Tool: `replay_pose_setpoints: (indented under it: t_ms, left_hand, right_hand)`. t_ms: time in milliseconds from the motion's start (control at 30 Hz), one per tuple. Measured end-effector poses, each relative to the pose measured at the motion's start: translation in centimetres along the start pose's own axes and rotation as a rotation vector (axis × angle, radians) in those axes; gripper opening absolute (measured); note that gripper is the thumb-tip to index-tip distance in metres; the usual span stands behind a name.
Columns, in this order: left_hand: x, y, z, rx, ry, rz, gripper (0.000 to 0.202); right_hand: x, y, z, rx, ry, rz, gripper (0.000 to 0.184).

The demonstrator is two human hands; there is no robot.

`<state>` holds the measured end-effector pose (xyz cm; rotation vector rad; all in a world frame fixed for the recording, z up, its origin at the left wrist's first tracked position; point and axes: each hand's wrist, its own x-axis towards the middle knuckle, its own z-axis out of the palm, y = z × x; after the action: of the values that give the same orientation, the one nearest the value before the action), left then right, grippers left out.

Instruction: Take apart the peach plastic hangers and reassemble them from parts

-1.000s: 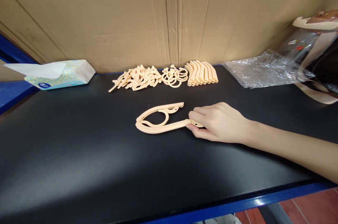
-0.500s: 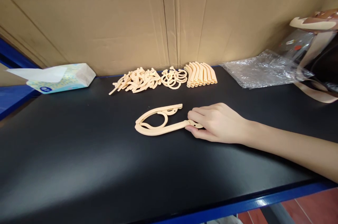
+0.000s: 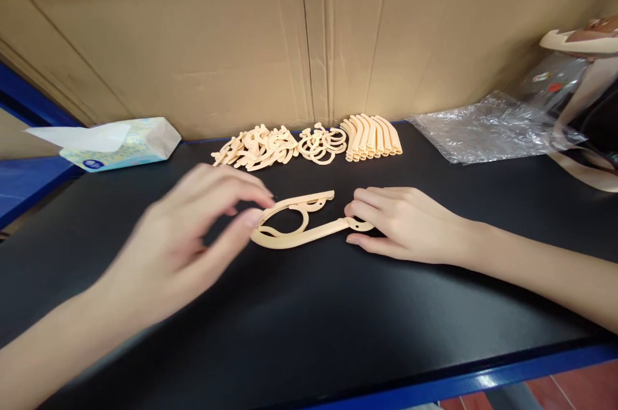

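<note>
Backing the black tabletop (image 3: 313, 307) in the head view, a brown cardboard wall (image 3: 193, 43) is marked by vertical seams. Along its foot, from left to right, are found: a tissue pack (image 3: 145, 147); a loose heap of cream pieces (image 3: 263, 147); a smaller cluster of ring-shaped pieces (image 3: 319, 141); a neat row of curved tubes (image 3: 373, 136); a crinkled clear plastic sheet (image 3: 497, 130). At the far right a dark bag (image 3: 601, 111) is cut off by the picture edge, its pale strap (image 3: 584, 172) trailed over the table. The front is bordered by a blue rail (image 3: 483, 379); red floor tiles (image 3: 584, 384) are glimpsed beyond.

Containers: from the tissue pack a white tissue (image 3: 91, 138) is seen drawn partly out. A clear printed bag (image 3: 550, 78) is propped beside the dark bag; contents of both cannot be told.

Mid-table, before the cluster and tubes, a cream folding frame (image 3: 309, 234) is laid, its curved arms joined at the left and spread toward the right. The joined end is partly covered by the blurred left hand (image 3: 193, 230), thumb and forefinger narrowly parted; contact cannot be told. The lower arm's right tip is partly hidden by the right hand (image 3: 403, 223), its fingers curled; whether it is gripped cannot be told.
</note>
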<state>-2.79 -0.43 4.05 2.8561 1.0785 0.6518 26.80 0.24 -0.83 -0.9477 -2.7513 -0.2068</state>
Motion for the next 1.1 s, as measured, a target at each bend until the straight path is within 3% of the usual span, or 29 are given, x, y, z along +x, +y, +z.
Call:
replay_pose_setpoints:
  t_ms: [167, 333, 567, 867, 1100]
  left_hand:
    - [1.6, -1.2, 3.5, -0.012, -0.159, 0.089, 0.029]
    - [2.0, -1.8, 4.9, 0.037, -0.111, 0.167, 0.028]
    - [1.6, -2.8, 5.5, 0.033, -0.150, 0.157, 0.035]
    - [1.2, -2.8, 4.9, -0.010, -0.231, 0.092, 0.037]
    - [1.0, -3.1, 5.1, -0.004, -0.215, 0.109, 0.046]
  right_hand:
    - [0.0, 0.4, 0.1, -0.026, 0.014, 0.041, 0.027]
    - [-0.1, 0.8, -0.1, -0.084, 0.030, 0.029, 0.021]
    - [0.0, 0.6, -0.1, -0.042, 0.047, 0.096, 0.018]
    - [-0.2, 0.4, -0.3, 0.040, 0.070, 0.148, 0.018]
    - [-0.3, 0.1, -0.2, 0.020, 0.065, 0.152, 0.026]
